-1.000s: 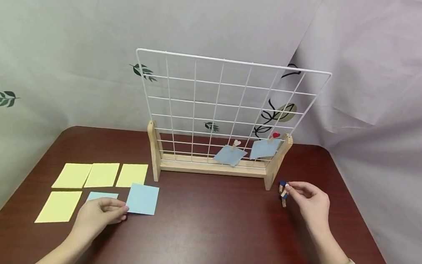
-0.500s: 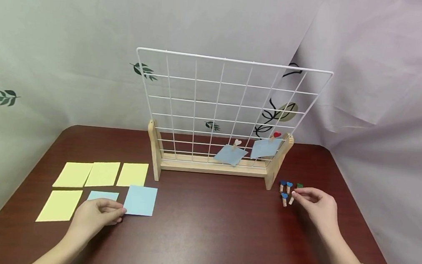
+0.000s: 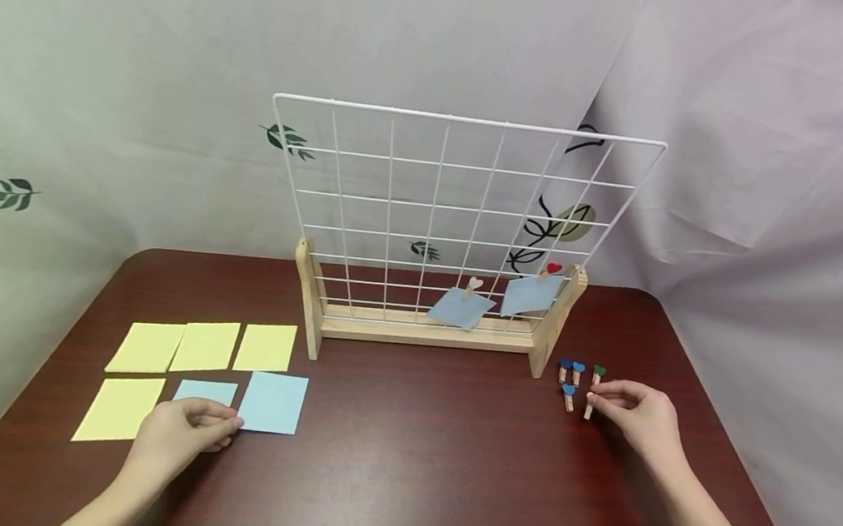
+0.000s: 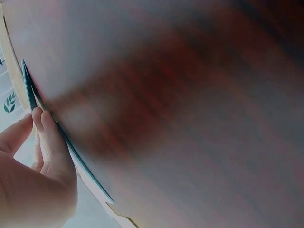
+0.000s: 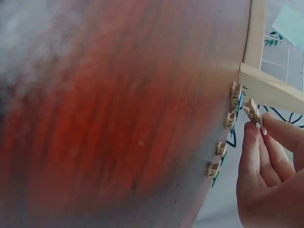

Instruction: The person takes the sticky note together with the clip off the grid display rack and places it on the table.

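My left hand [image 3: 233, 424] pinches the near left corner of a light blue paper note [image 3: 275, 402] that lies on the dark red table [image 3: 404, 462]. In the left wrist view its fingers [image 4: 50, 130] sit on the blue note's edge [image 4: 71, 152]. My right hand [image 3: 594, 399] pinches a small wooden clip [image 3: 588, 410] just above the table, right of the stand. The right wrist view shows that clip [image 5: 251, 110] between thumb and finger. Several more heart-topped clips [image 3: 576, 372] lie just behind it.
A white wire grid [image 3: 464, 208] stands in a wooden base [image 3: 423, 334] mid-table, with two blue notes [image 3: 458, 308] clipped low on its right side. Several yellow notes [image 3: 203, 347] and another blue note [image 3: 205, 390] lie at the left. A leaf-print cloth hangs behind.
My left hand has slid the blue note a little left and toward me. My right hand has drawn back to the right with one clip, uncovering the other clips.
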Demonstrator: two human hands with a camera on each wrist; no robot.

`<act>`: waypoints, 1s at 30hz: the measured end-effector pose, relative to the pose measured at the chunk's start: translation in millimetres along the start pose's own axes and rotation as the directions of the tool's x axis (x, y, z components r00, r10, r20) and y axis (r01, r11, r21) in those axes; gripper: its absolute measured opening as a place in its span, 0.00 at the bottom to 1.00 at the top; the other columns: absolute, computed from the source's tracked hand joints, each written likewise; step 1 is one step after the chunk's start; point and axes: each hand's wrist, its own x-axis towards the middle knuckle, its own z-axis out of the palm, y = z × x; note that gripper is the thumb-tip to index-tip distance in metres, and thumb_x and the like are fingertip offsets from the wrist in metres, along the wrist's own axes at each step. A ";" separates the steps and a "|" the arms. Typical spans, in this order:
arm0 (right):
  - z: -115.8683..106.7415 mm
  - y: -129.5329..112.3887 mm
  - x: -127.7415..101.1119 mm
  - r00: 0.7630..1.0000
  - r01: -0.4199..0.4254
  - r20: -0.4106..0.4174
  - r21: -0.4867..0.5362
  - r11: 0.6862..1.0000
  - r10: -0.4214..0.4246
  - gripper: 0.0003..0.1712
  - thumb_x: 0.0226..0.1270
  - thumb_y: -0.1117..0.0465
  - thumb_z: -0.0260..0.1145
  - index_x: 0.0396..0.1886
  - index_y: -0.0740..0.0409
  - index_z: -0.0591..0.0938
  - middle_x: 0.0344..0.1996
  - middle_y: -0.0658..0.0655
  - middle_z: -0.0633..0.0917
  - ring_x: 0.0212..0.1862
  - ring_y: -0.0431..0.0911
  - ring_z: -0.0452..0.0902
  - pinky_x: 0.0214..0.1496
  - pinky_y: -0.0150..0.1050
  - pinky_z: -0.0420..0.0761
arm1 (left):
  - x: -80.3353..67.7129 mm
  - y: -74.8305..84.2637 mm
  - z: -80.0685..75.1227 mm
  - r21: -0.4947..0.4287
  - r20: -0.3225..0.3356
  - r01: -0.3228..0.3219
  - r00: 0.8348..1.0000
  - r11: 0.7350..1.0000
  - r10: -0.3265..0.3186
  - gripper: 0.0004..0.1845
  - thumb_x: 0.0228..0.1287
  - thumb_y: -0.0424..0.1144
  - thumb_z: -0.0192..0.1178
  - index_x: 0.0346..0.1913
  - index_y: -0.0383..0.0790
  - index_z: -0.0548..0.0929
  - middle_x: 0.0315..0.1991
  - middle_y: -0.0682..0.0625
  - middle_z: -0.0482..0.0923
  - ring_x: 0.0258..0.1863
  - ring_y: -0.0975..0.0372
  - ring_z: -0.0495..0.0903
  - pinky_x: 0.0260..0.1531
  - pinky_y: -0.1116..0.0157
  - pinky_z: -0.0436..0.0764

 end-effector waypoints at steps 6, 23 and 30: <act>1.1 4.7 2.3 0.999 0.023 0.026 -0.052 0.998 -0.022 0.12 0.65 0.60 0.79 0.44 0.63 0.92 0.33 0.60 0.94 0.29 0.25 0.82 0.35 0.26 0.78 | -0.2 -0.8 -1.8 0.024 -0.001 -0.005 1.000 1.000 0.005 0.12 0.65 0.35 0.74 0.44 0.27 0.91 0.30 0.46 0.93 0.23 0.69 0.88 0.30 0.73 0.89; 7.2 7.8 8.9 0.997 0.069 0.041 -0.126 0.990 -0.065 0.09 0.64 0.62 0.79 0.40 0.64 0.92 0.32 0.60 0.94 0.27 0.32 0.85 0.33 0.30 0.80 | -0.8 6.2 0.4 -0.023 -0.004 -0.008 1.000 1.000 0.008 0.12 0.67 0.34 0.73 0.45 0.26 0.90 0.33 0.44 0.93 0.24 0.70 0.88 0.31 0.74 0.89; 9.5 8.7 9.6 0.995 0.100 0.024 -0.150 0.984 -0.097 0.08 0.62 0.62 0.80 0.38 0.63 0.93 0.31 0.60 0.94 0.27 0.36 0.86 0.32 0.31 0.80 | -0.4 7.9 2.6 0.007 -0.009 -0.017 1.000 1.000 0.017 0.12 0.67 0.36 0.74 0.44 0.27 0.90 0.29 0.46 0.92 0.23 0.69 0.88 0.30 0.74 0.88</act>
